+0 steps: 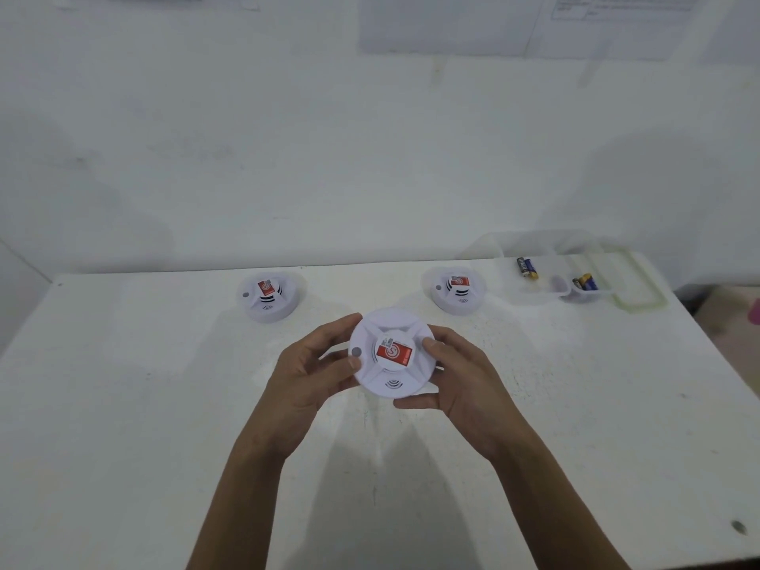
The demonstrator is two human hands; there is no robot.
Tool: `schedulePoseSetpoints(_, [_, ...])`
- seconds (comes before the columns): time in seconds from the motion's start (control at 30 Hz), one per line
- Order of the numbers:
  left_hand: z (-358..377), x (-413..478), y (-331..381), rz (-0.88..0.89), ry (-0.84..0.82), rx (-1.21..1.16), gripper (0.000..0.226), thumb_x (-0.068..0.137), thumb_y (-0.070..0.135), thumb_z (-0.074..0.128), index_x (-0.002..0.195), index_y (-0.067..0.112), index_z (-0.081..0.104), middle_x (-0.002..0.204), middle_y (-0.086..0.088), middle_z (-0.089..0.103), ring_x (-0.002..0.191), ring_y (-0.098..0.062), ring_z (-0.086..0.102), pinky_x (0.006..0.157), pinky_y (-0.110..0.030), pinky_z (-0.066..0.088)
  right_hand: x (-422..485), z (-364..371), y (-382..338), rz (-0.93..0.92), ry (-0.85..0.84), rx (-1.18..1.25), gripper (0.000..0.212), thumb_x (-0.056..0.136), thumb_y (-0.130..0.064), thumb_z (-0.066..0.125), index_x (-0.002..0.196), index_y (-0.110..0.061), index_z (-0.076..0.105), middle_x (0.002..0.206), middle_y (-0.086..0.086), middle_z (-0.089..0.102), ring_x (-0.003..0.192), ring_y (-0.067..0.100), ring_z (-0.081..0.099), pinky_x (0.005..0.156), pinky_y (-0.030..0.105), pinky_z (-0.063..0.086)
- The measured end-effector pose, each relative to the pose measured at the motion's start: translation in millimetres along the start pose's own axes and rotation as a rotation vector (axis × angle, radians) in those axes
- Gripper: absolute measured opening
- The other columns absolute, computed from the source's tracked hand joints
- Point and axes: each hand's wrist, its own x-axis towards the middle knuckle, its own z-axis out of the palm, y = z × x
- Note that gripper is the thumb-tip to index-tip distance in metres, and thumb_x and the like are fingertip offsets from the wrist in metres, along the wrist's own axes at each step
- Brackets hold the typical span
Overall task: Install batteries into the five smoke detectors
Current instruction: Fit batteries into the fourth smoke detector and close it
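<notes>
- Held smoke detector [392,353]: white, round, face-up, red label at its centre; lifted just above the white table [123,405], in front of the two resting units. It is held by the rim, judged so that the body can be twisted or turned over to reach the battery side.
- Left hand [306,378]: placed at the left edge of the held detector. The fingers are partly curled around the rim, the thumb lying on the top face beside a small grey button. A holding grip, not a tight fist.
- Right hand [460,382]: placed at the right edge of the held detector. The thumb tip is pressed on the top face, the fingers wrapped beneath and around the rim. The opposed grips suit a counter-rotation; that is a judgement only.
- Left rear detector [267,296]: face-up on the table, behind and left of the held detector, well apart.
- Right rear detector [456,292]: face-up, behind and right of the held detector.
- Clear tray [633,290]: far right of the held detector, just beyond the right rear unit; batteries [527,268] are lying inside, kept within reach.
- Only three of five detectors are in view; battery status cannot be told.
</notes>
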Motion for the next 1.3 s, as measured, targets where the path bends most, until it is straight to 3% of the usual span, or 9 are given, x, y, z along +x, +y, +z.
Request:
schedulePoseSetpoints(0.17, [-0.2,-1.4,1.3,0.002,-0.003,0.010,0.042,0.082,0.018,0.061,0.123,0.023,0.059,0.119,0.005,0.067,0.109,-0.018,0.064,0.078,-0.027,0.055,-1.9,-1.2,-1.5,-0.018,-0.006,-0.007,0.034,0.090,-0.019,0.054,0.120,-0.005,0.058,0.117,0.016,0.064,0.100,0.034,0.067,0.070,0.046,0.058])
schedulePoseSetpoints(0.33, [2.1,-1.2,-0.4,-0.001,0.019,-0.011,0.037,0.088,0.007,0.057,0.123,0.021,0.060,0.117,0.007,0.068,0.108,-0.017,0.064,0.074,-0.023,0.055,-2.8,-1.9,-2.9,-0.006,0.030,-0.005,0.028,0.094,-0.014,0.052,0.119,-0.001,0.054,0.115,0.020,0.064,0.096,0.036,0.068,0.070,0.048,0.059])
schedulePoseSetpoints(0.5, [2.2,-2.3,0.2,-0.013,0.032,-0.037,0.038,0.090,0.005,0.056,0.125,0.019,0.059,0.118,0.005,0.067,0.108,-0.017,0.064,0.075,-0.024,0.055,-4.2,-3.5,-3.9,-0.038,0.016,-0.009,0.023,0.095,-0.013,0.050,0.115,-0.006,0.058,0.112,0.015,0.066,0.096,0.033,0.068,0.068,0.043,0.059])
schedulePoseSetpoints(0.67, [2.9,-3.7,0.3,0.003,0.049,-0.033,0.037,0.089,0.006,0.058,0.124,0.017,0.060,0.118,0.003,0.068,0.107,-0.018,0.065,0.075,-0.023,0.055,-3.0,-6.9,-2.7,-0.052,0.027,-0.069,0.025,0.096,-0.015,0.051,0.118,-0.006,0.060,0.112,0.016,0.067,0.099,0.035,0.066,0.073,0.045,0.058])
schedulePoseSetpoints(1.13, [8.2,2.7,-5.3,0.014,0.081,-0.042,0.037,0.086,0.012,0.061,0.122,0.018,0.061,0.119,0.002,0.068,0.109,-0.018,0.064,0.081,-0.026,0.055,4.9,-17.5,-6.2,-0.080,0.032,-0.145,0.024,0.094,-0.016,0.055,0.116,-0.011,0.064,0.104,0.011,0.071,0.093,0.027,0.069,0.072,0.032,0.056])
schedulePoseSetpoints(1.3, [6.9,10.7,-8.4,0.016,0.113,0.003,0.034,0.088,0.015,0.061,0.121,0.020,0.062,0.118,0.005,0.068,0.109,-0.014,0.064,0.085,-0.027,0.054,15.4,-17.9,-7.5,-0.088,0.057,-0.191,0.025,0.092,-0.016,0.058,0.116,-0.012,0.064,0.102,0.010,0.072,0.091,0.024,0.071,0.074,0.035,0.058])
